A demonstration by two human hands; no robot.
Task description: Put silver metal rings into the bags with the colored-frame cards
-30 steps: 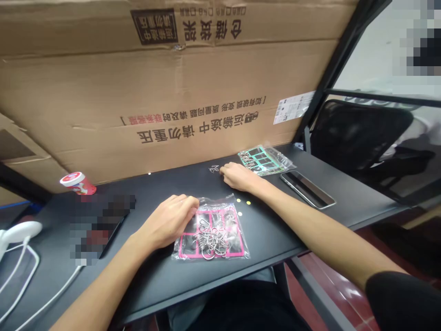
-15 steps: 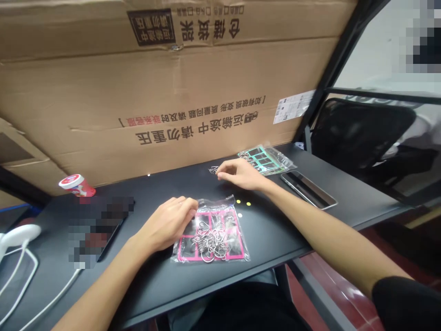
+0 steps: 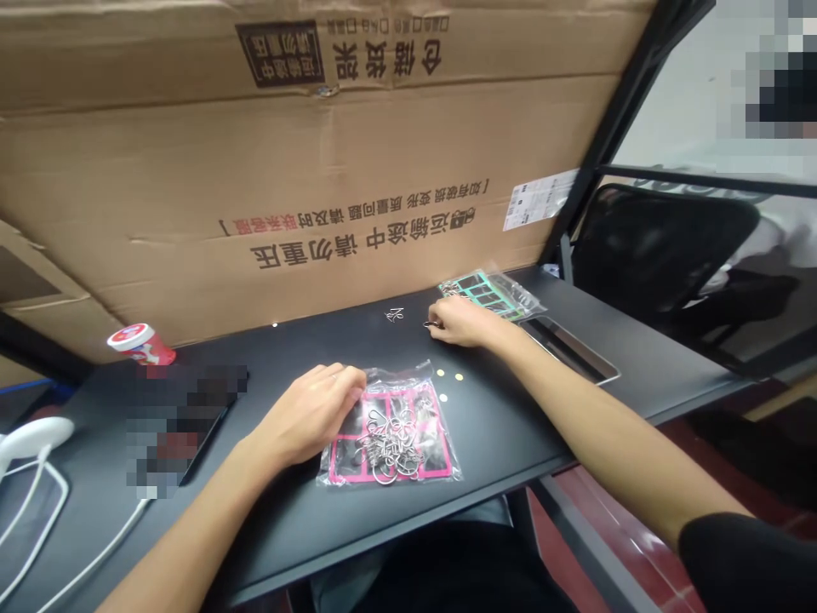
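Observation:
My right hand (image 3: 463,323) rests on the black desk (image 3: 357,353), its fingertips pinching a small metal wire piece (image 3: 432,324). Left of it lies a small bent-wire puzzle (image 3: 394,315), apart from the hand. My left hand (image 3: 310,415) sits loosely curled, holding nothing, its fingertips at the edge of a clear plastic bag (image 3: 389,434). That bag has a pink card and a tangle of metal wire puzzles. Behind my right hand lies a second clear bag with a green card (image 3: 491,295).
Several small yellow dots (image 3: 442,375) lie between the bags. A smartphone (image 3: 568,349) is partly under my right wrist. A red-and-white cup (image 3: 141,344), a pixelated object (image 3: 182,430) and a white cable (image 3: 82,545) are at left. A large cardboard box (image 3: 319,170) stands behind the desk.
My right hand has moved right, away from the bent-wire puzzle, and now covers more of the phone. A small wire piece shows at its fingertips. My left hand has hardly moved.

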